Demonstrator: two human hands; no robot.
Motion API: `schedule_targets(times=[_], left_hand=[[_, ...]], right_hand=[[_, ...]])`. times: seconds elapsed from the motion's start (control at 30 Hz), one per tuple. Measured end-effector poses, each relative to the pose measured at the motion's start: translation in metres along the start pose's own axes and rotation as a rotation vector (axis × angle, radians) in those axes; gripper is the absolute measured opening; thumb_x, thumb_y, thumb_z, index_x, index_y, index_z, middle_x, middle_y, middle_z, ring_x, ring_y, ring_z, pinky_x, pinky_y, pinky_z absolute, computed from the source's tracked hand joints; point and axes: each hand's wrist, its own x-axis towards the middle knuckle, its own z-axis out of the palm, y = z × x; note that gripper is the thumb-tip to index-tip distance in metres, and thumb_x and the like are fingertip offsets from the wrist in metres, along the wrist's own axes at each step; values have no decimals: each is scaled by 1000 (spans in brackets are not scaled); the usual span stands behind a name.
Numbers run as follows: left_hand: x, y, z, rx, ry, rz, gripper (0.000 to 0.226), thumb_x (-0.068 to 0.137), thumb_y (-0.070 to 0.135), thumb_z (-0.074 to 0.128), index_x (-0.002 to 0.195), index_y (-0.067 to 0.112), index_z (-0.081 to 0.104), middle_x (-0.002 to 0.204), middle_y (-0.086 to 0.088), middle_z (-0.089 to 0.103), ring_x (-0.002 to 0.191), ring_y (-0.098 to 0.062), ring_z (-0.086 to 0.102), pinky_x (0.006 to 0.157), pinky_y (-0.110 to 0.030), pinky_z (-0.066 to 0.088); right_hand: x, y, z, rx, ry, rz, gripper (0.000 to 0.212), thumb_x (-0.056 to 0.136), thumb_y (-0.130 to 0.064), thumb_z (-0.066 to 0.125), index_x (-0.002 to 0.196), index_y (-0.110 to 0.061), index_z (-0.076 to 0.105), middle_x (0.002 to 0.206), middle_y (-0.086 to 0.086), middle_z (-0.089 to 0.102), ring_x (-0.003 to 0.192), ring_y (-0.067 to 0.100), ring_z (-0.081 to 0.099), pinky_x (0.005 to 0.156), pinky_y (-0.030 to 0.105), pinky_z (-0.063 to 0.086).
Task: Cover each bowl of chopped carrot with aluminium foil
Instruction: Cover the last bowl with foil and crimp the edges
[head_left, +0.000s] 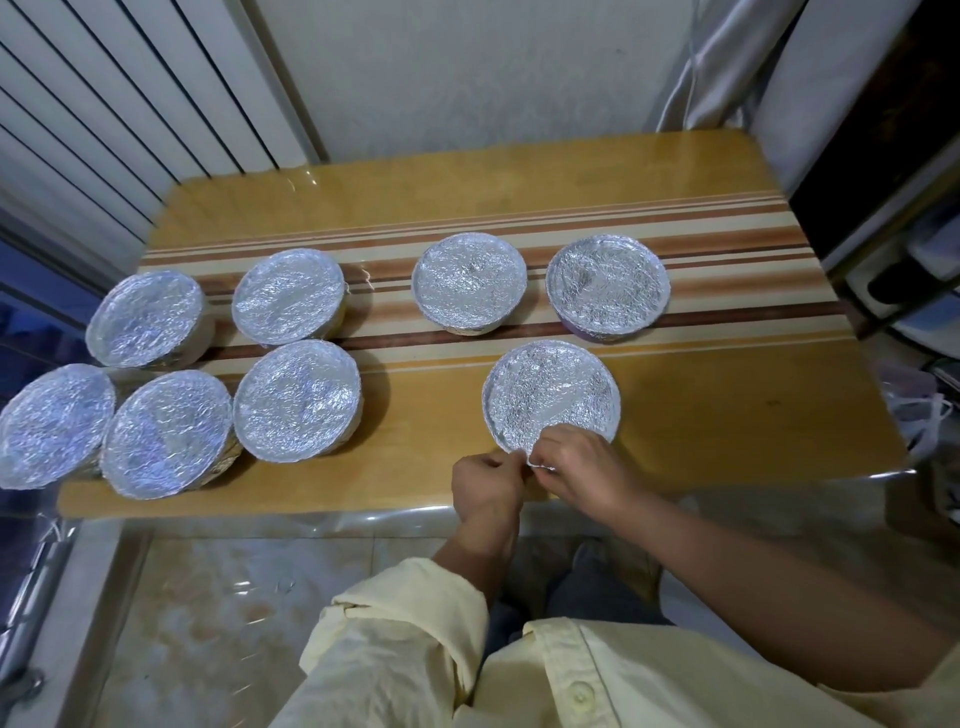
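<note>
We see the near bowl (551, 396) at lower centre-right of the wooden table (727, 415), close to its front edge, with bare tabletop to its right. Our left hand (485, 480) and right hand (582, 467) both pinch the crinkled foil at its near rim. Seven more round, foil-topped bowls sit behind and left, five clustered at the left edge.

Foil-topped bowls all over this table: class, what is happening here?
A person is pinching the foil edge at the near rim of the nearest bowl with the left hand and the right hand. Seven other foil-covered bowls already sit on the striped table, five grouped at the left and two at the back right.
</note>
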Motion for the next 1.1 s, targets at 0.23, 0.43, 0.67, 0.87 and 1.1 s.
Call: schedule_targets(times=[0.23, 0.43, 0.67, 0.87, 1.1], left_hand=[[-1, 11, -4, 22, 13, -26, 31, 75, 24, 80, 47, 16, 68, 62, -6, 72, 62, -22, 63, 70, -36, 56], [2, 15, -7, 94, 69, 19, 22, 80, 22, 74, 64, 7, 73, 73, -15, 73, 60, -22, 54, 65, -28, 49], [4, 17, -6, 195, 59, 44, 27, 80, 35, 73, 73, 9, 76, 70, -7, 73, 64, -26, 61, 62, -27, 46], [2, 15, -5, 255, 70, 71, 20, 80, 29, 70, 73, 12, 78, 71, -6, 73, 71, -26, 68, 58, -24, 42], [11, 25, -9, 291, 93, 58, 21, 75, 26, 69, 67, 8, 75, 67, -14, 67, 60, -30, 52, 55, -24, 37]], right_hand=[[2, -1, -1, 7, 12, 20, 23, 59, 1, 82, 66, -10, 63, 64, 3, 57, 59, 24, 58, 54, 24, 39], [0, -2, 2, -2, 21, 8, 23, 59, 2, 82, 64, -9, 62, 64, 4, 56, 59, 25, 58, 52, 25, 40], [3, -3, 1, -12, 52, -3, 17, 63, 0, 79, 62, -9, 64, 61, 4, 54, 57, 25, 57, 48, 28, 43], [3, -3, 2, -10, 48, -24, 17, 63, -1, 79, 64, -10, 65, 62, 3, 53, 57, 24, 56, 48, 26, 42], [-5, 3, -7, -38, 23, -12, 32, 52, -12, 90, 72, -10, 65, 69, 4, 58, 64, 26, 60, 58, 28, 42]])
